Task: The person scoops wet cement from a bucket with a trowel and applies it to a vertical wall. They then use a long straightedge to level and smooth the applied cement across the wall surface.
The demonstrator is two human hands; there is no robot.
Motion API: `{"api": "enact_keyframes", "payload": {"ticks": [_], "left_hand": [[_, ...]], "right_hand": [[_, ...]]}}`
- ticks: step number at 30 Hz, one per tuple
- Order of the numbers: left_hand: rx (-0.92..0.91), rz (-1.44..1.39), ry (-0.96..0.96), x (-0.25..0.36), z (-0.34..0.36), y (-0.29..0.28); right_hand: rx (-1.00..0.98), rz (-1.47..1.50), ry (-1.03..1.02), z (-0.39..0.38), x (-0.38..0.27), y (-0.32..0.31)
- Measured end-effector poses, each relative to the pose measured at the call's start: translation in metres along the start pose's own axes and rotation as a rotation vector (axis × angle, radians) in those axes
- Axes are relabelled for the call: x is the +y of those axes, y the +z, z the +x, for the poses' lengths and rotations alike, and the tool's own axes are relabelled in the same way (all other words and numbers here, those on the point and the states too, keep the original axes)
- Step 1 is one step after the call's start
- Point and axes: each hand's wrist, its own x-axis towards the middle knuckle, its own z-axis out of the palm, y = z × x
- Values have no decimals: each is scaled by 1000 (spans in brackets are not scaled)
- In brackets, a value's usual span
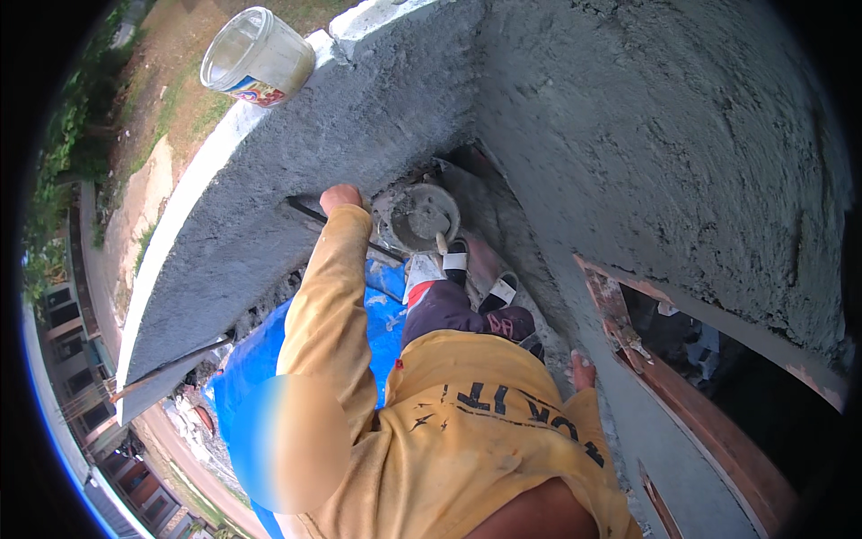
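Observation:
My left hand point(341, 196) is closed in a fist close to the grey plastered wall point(386, 99). A dark, straight bar or edge point(308, 210) runs just below the fist and passes behind my yellow sleeve; whether the fingers hold it is hidden. To the right of this hand a round basin point(453, 202) contains wet grey mortar point(420, 220). A tool with a pale handle point(442, 242) leans in the basin. Low beside the right-hand wall, my right hand point(584, 370) shows only in part, its fingers stretched and nothing visible in them.
A clear plastic bucket point(269, 67) stands on the wall's white top edge. Blue tarp point(269, 355) spreads below my left arm. My sandalled feet point(498, 292) are beside the basin. A wood-framed opening point(691, 404) lies at right, under a rough plastered wall point(655, 153).

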Motion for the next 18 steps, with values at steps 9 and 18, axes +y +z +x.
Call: {"api": "enact_keyframes", "payload": {"ticks": [9,18], "left_hand": [[456,-1228,-259,-156,-37,10],[776,-962,-706,-333,58,-20]], "right_hand": [[-113,-66,-90,58,-31,28],[-68,-154,-406,22,-152,61]]}}
